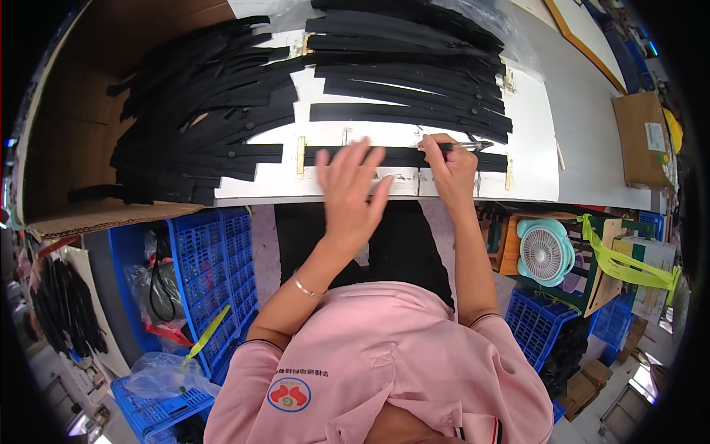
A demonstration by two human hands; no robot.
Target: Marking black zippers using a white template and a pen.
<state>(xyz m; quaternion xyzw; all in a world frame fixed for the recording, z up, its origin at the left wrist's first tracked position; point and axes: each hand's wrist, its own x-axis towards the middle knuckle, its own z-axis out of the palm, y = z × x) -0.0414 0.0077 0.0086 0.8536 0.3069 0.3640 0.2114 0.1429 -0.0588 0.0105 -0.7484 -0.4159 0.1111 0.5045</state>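
Observation:
A black fabric strip lies crosswise near the front edge of a white board. My left hand is over the strip's left part, fingers spread and slightly blurred; whether it touches the cloth I cannot tell. In my right hand is a pen, gripped between thumb and fingers, its dark barrel pointing right. That hand rests at the strip's right half, and its fingers cover the pen's tip. Just beyond lies another black strip, with several more layered behind it.
A heap of black strips spills from an open cardboard box at left. Blue crates stand below the table on the left. A turquoise fan is at lower right, and a brown carton sits at far right.

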